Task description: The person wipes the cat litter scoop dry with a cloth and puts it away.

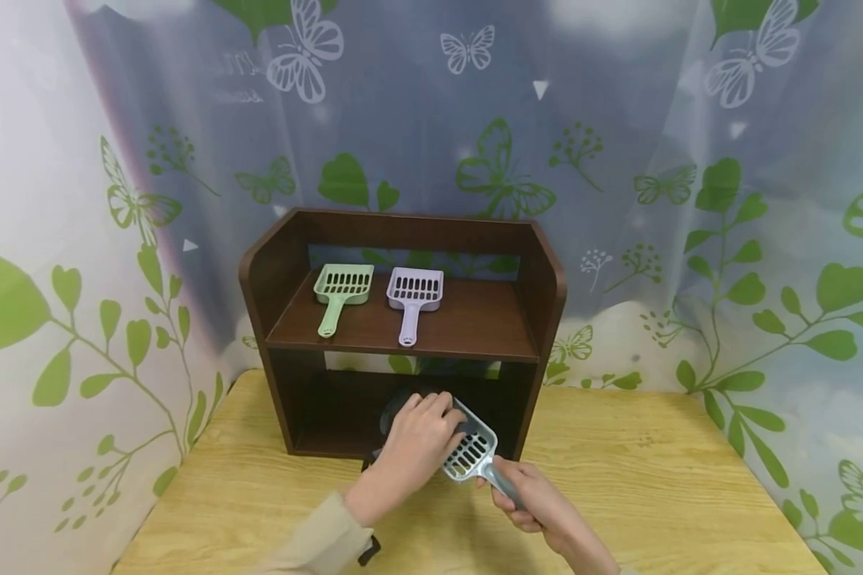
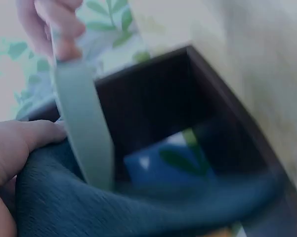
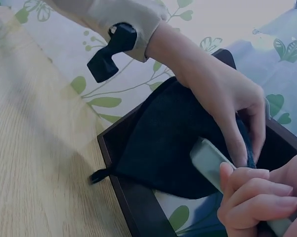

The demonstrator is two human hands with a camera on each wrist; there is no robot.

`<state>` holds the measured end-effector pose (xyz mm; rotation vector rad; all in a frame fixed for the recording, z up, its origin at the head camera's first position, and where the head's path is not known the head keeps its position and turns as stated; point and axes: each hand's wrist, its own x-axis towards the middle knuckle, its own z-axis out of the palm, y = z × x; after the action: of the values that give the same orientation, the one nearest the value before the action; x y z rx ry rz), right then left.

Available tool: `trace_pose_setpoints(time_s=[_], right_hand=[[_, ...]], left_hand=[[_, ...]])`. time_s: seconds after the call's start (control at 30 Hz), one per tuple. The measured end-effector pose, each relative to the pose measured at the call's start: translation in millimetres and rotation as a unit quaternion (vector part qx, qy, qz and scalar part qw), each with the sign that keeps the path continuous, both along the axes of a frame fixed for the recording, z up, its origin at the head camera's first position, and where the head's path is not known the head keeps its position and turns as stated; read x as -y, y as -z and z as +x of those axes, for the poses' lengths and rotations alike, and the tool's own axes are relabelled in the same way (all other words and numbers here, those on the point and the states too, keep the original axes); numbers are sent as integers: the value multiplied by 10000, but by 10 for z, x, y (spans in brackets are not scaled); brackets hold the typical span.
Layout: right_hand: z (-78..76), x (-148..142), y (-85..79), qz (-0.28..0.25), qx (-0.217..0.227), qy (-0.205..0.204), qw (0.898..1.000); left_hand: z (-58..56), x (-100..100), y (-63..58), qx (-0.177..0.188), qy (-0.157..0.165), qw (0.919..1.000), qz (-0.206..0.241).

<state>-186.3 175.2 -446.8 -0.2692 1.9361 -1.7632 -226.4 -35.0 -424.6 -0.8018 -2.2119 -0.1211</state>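
My right hand grips the handle of a grey-blue litter scoop, whose slotted head tilts up to the left. My left hand pinches a dark cloth against the scoop's head. In the right wrist view the cloth hangs from the left hand's fingers, a small loop at its corner, and partly covers the scoop. The left wrist view, somewhat blurred, has the cloth draped around the scoop's pale side wall. Both hands are in front of the shelf's lower compartment.
A dark brown two-tier shelf stands on the wood-grain table. On its upper board lie a green litter scoop and a purple litter scoop, side by side. Behind hangs a leaf-and-butterfly patterned curtain.
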Motion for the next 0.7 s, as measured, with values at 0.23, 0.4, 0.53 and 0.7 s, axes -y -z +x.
trace_pose_setpoints(time_s=[0.23,0.4,0.53,0.7], right_hand=[[8,87,-43,277,-254,165,9992],[11,78,-50,326,-302,335,9985],[-20,21,-37,303,-152,419,9985],[-98,-109,-30,395,-110,521,9978]], left_hand=[[57,-164,63,258,-20,9989,382],[31,-187,71,1093,241,9927,455],[20,-137,46,1682,677,9833,165],[10,-21,2,1696,1098,9786,-396]])
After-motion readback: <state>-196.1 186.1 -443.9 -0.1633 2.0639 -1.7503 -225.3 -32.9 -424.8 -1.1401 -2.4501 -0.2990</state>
